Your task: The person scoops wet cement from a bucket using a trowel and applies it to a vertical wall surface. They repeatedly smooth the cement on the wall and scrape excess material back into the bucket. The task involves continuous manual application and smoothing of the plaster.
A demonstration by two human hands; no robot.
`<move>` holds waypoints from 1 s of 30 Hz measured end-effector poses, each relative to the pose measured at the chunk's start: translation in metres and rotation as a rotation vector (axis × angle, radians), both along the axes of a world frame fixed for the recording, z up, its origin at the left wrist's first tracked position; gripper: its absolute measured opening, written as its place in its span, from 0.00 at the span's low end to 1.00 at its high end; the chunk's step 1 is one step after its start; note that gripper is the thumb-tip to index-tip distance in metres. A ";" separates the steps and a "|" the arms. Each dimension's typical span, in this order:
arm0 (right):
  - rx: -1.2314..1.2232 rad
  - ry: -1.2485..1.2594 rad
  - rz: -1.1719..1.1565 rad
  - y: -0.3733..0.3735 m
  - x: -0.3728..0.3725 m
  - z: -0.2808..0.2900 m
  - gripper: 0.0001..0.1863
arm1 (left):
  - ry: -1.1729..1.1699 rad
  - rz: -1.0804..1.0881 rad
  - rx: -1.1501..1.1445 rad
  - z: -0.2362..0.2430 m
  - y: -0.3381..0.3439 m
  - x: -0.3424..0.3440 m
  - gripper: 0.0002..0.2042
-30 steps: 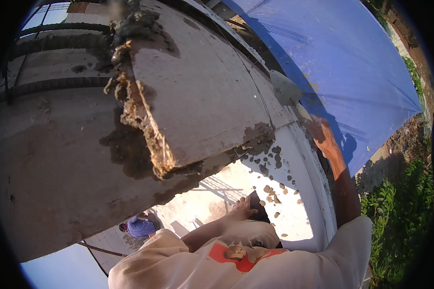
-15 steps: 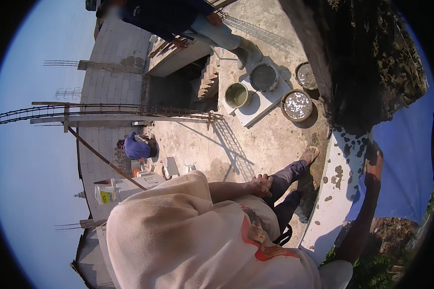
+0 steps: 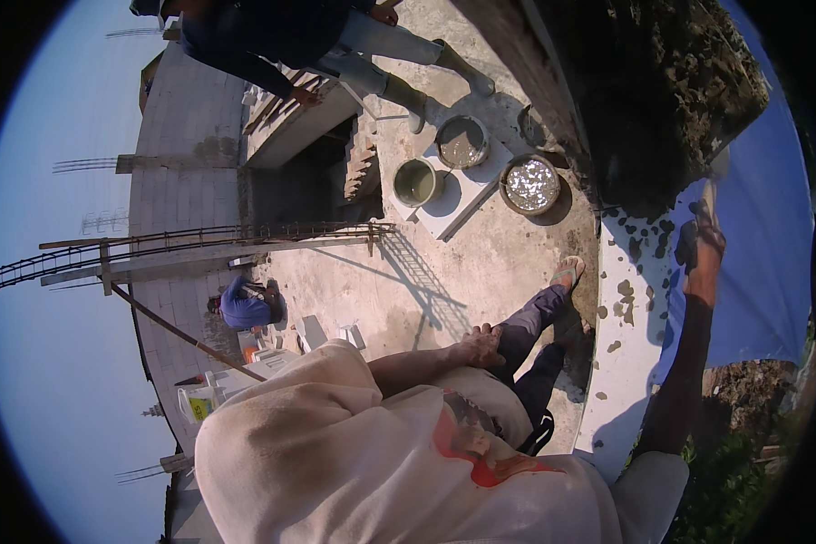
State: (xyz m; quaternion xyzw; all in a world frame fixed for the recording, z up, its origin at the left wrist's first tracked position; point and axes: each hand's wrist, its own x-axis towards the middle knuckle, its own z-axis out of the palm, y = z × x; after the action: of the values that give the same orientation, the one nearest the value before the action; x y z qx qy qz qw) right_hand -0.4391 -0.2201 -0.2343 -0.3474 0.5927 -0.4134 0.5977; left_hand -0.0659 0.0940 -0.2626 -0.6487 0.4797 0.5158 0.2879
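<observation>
My left hand (image 3: 480,347) lies on my thigh (image 3: 521,326), its fingers stretched over the dark trousers. At the right, my right hand (image 3: 705,243) is closed around the pale handle of a trowel (image 3: 710,192). The trowel's grey blade is partly visible against the lower edge of a rough, dark mortar-covered structure (image 3: 675,109). Under my right forearm runs a white surface (image 3: 621,340) spotted with grey mortar splashes. A blue sheet (image 3: 757,263) hangs just beyond the hand.
A round basin of wet mortar (image 3: 529,185), a mortar bucket (image 3: 462,142) and a bucket of murky liquid (image 3: 415,183) stand around a white slab (image 3: 449,213). A booted person (image 3: 335,45) stands beyond. Another person (image 3: 245,304) crouches near a block wall. A rebar cage (image 3: 245,238) crosses the left.
My right hand has moved up to the dark structure's edge, and the trowel now shows. The view has shifted; the standing person's legs are farther apart. My left hand stays on my thigh.
</observation>
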 end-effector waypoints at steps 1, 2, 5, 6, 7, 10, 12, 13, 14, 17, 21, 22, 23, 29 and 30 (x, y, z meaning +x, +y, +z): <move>-0.026 0.046 -0.007 0.002 -0.002 -0.027 0.20 | -0.009 -0.013 0.002 0.004 -0.008 0.003 0.44; -0.048 0.090 -0.016 0.003 0.003 -0.032 0.20 | -0.003 -0.026 0.019 0.004 -0.010 0.005 0.45; 0.025 0.039 0.015 -0.005 -0.006 -0.035 0.21 | 0.002 -0.057 0.039 0.005 -0.015 0.008 0.47; 0.024 0.033 0.045 -0.009 -0.006 -0.039 0.21 | -0.006 -0.042 0.028 0.007 -0.009 0.008 0.47; 0.028 0.054 0.073 -0.007 -0.006 -0.041 0.21 | 0.014 -0.073 0.035 0.000 -0.005 0.011 0.47; 0.028 0.075 0.055 -0.021 -0.013 -0.040 0.21 | 0.065 -0.063 -0.046 -0.012 0.006 0.015 0.45; 0.148 0.024 -0.215 -0.040 -0.002 -0.021 0.21 | 0.062 -0.051 -0.015 -0.011 0.008 0.010 0.45; 0.198 0.018 -0.428 -0.050 0.003 -0.035 0.21 | 0.055 -0.046 -0.004 -0.009 0.012 0.012 0.46; 0.119 0.081 -0.460 -0.059 -0.007 -0.080 0.21 | 0.048 -0.070 0.011 -0.006 0.006 0.013 0.46; 0.168 0.249 -0.133 -0.056 0.002 -0.159 0.21 | 0.038 -0.087 0.043 0.003 0.009 0.018 0.46; 0.054 0.661 0.281 -0.054 0.021 -0.215 0.22 | 0.050 -0.106 0.085 0.015 0.000 0.024 0.47; 0.102 0.608 0.279 -0.061 0.022 -0.223 0.22 | 0.049 -0.096 0.089 0.018 -0.003 0.023 0.47; 0.187 0.519 0.278 -0.062 0.024 -0.213 0.23 | 0.053 -0.093 0.098 0.019 -0.003 0.029 0.48; -0.021 0.549 -0.078 -0.055 0.038 -0.195 0.23 | 0.023 -0.061 0.125 0.031 -0.006 0.042 0.49; -0.032 0.544 -0.069 -0.055 0.037 -0.202 0.23 | 0.019 -0.061 0.129 0.031 -0.009 0.041 0.49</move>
State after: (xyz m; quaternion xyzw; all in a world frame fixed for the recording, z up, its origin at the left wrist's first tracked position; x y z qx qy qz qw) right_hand -0.4023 -0.2755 -0.4364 -0.4345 0.7364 -0.3343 0.3963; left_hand -0.0248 0.0852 -0.2311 -0.6090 0.4679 0.5427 0.3401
